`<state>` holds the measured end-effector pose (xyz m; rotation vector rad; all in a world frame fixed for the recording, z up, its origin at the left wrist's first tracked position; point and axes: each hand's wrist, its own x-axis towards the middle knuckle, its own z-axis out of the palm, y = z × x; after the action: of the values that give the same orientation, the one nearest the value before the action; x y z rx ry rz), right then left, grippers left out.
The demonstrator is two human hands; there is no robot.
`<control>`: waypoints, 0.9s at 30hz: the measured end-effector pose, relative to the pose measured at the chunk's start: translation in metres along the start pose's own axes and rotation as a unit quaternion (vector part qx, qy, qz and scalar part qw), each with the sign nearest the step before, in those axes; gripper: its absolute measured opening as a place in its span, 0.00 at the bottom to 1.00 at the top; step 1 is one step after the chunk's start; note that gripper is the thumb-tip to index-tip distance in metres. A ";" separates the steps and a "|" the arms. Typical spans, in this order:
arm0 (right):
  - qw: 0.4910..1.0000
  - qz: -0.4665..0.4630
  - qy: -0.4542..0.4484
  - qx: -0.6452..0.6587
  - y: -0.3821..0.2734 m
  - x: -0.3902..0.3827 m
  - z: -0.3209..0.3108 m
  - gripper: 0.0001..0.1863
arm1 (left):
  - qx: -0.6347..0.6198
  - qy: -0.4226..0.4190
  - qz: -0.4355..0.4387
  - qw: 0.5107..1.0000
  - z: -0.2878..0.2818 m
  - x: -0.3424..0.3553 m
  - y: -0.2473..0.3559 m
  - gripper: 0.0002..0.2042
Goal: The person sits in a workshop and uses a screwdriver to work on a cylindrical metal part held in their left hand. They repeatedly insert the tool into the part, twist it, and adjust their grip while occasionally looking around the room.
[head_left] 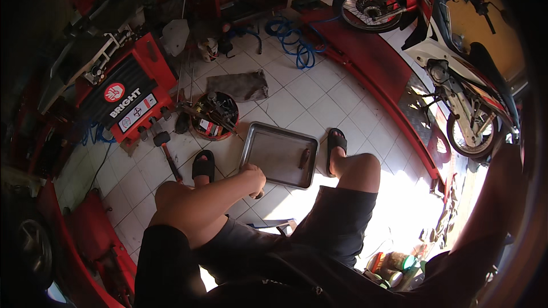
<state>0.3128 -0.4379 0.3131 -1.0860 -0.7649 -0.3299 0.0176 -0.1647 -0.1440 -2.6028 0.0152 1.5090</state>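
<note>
My left hand is closed in a fist at the near left corner of a shallow grey metal tray. A small dark end shows under the fingers, too little to name. Inside the tray, toward its right side, lies a small reddish-brown elongated piece. The tray sits on the floor between my feet. My right arm reaches far out to the right, beside the rear of a motorcycle. Shade and the dark rim of the picture hide the fingers of that hand.
A round bin of tools stands left of the tray, near a mallet and a grey rag. A red machine is at left. Blue hose coils by the red motorcycle lift. Containers stand lower right.
</note>
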 end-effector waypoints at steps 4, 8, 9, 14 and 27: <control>0.985 0.058 -0.067 0.146 0.000 -0.033 0.029 0.18 | 0.042 0.050 0.047 0.997 -0.028 -0.009 0.019 0.27; 0.948 0.236 -0.059 0.203 0.091 -0.151 0.058 0.18 | 0.047 0.093 0.013 0.994 -0.023 -0.030 0.013 0.30; 0.936 0.297 -0.035 0.184 0.116 -0.194 0.067 0.19 | 0.033 0.052 0.007 0.998 -0.022 -0.031 0.010 0.32; 0.853 0.519 0.032 0.049 0.201 -0.396 0.088 0.23 | 0.003 0.030 0.014 0.999 -0.014 -0.039 0.001 0.39; 0.870 0.431 -0.175 -0.161 0.169 -0.537 0.097 0.28 | -0.204 0.055 0.060 0.976 0.074 -0.025 -0.038 0.46</control>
<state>-0.0041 -0.3392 -0.1525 -1.7172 -0.4703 0.5396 -0.0562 -0.1197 -0.1547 -3.0550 -0.1434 1.5416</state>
